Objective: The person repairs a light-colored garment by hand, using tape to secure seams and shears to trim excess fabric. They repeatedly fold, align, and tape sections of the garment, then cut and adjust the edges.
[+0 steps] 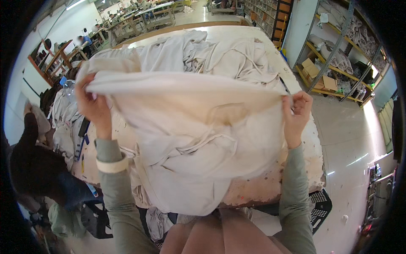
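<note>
A light beige piece of fabric, seemingly a garment (190,110), is stretched wide between my hands above the table. My left hand (91,101) grips its upper left edge, fingers curled and a little blurred. At the upper right corner, my right hand (298,112) pinches the edge between thumb and fingers. The lower part of the cloth drapes down over the table's near edge toward me. Motion smears its top edge, so the exact kind of garment is unclear.
Piled pale garments (169,48) cover the far side of the worn table (311,163). At the left stand a dark-clothed person (42,169) and a plastic bottle (67,82). Black crates (320,207) sit below the table. Metal shelving (334,55) with cloth and cartons rises at the right.
</note>
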Demonstrator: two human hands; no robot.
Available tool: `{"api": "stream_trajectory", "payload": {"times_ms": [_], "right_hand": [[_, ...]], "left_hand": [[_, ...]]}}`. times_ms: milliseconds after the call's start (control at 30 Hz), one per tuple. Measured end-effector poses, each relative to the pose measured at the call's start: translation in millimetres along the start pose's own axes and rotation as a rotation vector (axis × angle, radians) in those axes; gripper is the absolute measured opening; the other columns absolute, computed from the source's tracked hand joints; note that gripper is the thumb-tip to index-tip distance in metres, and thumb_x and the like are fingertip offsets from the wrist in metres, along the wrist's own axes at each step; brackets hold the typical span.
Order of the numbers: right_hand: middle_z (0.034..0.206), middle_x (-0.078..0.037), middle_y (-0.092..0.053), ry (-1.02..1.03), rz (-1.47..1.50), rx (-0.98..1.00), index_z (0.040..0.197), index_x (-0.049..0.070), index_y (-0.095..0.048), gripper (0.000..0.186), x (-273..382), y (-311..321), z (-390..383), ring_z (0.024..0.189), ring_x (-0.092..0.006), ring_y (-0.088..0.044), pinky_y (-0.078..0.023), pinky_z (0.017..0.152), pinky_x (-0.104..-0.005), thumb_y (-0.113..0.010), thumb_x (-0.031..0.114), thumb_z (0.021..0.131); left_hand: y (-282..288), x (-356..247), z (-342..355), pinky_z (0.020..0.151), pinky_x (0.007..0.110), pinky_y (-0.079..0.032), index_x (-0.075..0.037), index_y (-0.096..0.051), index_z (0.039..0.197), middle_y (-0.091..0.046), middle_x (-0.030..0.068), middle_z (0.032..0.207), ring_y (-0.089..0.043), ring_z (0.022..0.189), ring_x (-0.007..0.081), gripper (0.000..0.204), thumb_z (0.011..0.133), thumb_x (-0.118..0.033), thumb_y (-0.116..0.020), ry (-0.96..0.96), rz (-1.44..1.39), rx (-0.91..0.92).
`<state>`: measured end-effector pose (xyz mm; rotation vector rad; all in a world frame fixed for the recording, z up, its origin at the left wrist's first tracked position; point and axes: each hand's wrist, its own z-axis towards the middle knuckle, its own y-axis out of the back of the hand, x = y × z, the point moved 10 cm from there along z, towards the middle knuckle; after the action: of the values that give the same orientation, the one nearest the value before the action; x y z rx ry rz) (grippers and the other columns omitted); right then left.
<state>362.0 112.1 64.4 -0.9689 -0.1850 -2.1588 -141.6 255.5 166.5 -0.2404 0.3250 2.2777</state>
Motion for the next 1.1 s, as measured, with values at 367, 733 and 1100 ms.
{"api": "stream_trajectory", "payload": {"times_ms": [367,733,1100], "right_hand": [[0.085,-0.004,-0.059,0.552,-0.128,0.890,0.095,0.010,-0.068,0.028,68.7,-125.3,-156.1,0.072,-0.0177,-0.058,-0.049,0.062,-0.0281,-0.070,0.004,0.068],[0.089,0.000,-0.055,1.007,-0.171,0.845,0.096,0.008,-0.067,0.036,101.6,-102.4,-184.9,0.074,-0.0129,-0.054,-0.048,0.060,-0.0230,-0.065,0.013,0.060],[0.087,-0.001,-0.056,0.998,-0.134,0.728,0.091,0.010,-0.069,0.030,103.6,-90.3,-169.9,0.071,-0.0141,-0.055,-0.049,0.057,-0.0245,-0.067,0.009,0.061]], "left_hand": [[31.8,-44.0,-229.5,0.065,0.028,-0.050,-0.001,-0.060,0.103,-0.066,0.0088,0.090,-0.063,0.076,0.0147,0.018,0.093,-0.014,-0.053,0.979,-0.161,0.662],[-66.4,-144.3,-294.7,0.088,0.033,-0.053,0.002,-0.048,0.118,-0.062,0.0158,0.109,-0.065,0.094,0.0232,0.035,0.095,-0.025,-0.051,1.731,-1.280,0.235],[-66.2,-134.5,-284.4,0.100,0.037,-0.045,-0.001,-0.047,0.120,-0.056,0.0108,0.119,-0.053,0.114,0.0232,0.031,0.094,-0.016,-0.052,1.800,-1.526,-0.114]]}}
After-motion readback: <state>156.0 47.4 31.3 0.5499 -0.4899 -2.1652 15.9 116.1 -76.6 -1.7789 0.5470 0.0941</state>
